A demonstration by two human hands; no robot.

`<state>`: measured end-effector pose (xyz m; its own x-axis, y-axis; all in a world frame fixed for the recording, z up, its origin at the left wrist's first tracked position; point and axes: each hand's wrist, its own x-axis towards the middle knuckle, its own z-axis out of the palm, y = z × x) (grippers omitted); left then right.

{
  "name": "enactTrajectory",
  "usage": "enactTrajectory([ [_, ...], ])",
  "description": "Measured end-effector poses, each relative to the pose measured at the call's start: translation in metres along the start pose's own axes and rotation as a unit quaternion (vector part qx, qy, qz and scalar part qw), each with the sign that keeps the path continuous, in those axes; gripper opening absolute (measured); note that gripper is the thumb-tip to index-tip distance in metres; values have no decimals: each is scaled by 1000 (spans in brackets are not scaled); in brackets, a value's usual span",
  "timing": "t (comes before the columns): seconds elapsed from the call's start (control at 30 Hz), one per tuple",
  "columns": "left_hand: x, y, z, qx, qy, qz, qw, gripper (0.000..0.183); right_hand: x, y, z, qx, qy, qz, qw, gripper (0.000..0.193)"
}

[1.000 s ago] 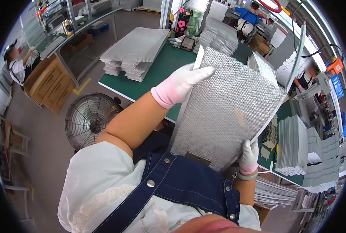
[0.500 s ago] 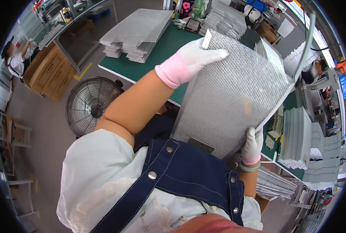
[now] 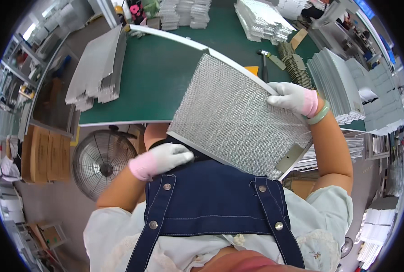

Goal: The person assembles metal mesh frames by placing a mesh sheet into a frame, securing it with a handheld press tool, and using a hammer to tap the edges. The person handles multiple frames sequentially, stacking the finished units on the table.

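A silver metal-mesh panel (image 3: 238,111) lies tilted across my lap and the near edge of the bench. Along its far edge runs a long white rail (image 3: 165,35), extending left well past the panel's corner. My right hand (image 3: 290,97), in a white glove with a pink cuff, grips the rail at the panel's right side, thumb toward the mesh. My gloved left hand (image 3: 168,158) is just below the panel's near left edge, fingers stretched out and holding nothing. A small grey plate (image 3: 290,157) with holes sits at the panel's near right corner.
On the green bench (image 3: 152,77) stand stacked mesh panels (image 3: 95,68) at left and more mesh stacks (image 3: 263,20) at the back. A hammer (image 3: 264,63) and a row of metal plates (image 3: 295,63) lie beyond my right hand. A floor fan (image 3: 104,163) stands at lower left.
My left hand has let go of the panel's upper corner and come down toward my body. My right hand has moved up to the far rail. The panel sits lower, and the view has turned.
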<state>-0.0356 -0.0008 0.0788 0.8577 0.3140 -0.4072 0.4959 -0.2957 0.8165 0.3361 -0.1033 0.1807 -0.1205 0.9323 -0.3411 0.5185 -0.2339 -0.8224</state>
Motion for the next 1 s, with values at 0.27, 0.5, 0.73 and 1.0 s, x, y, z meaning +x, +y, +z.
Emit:
enactTrajectory([
  [0.27,46,155,-75,494,325,435,679,34,15,-39,14,-180,-59,-43,981,34],
  [0.5,66,169,-74,501,78,203,837,26,3,-65,40,-342,98,-43,933,28],
  [0.73,57,125,-97,450,66,207,866,22,19,-29,77,-496,317,-167,791,27],
  [1.0,47,106,-100,436,70,191,877,20,34,-29,69,-376,209,-162,888,29],
])
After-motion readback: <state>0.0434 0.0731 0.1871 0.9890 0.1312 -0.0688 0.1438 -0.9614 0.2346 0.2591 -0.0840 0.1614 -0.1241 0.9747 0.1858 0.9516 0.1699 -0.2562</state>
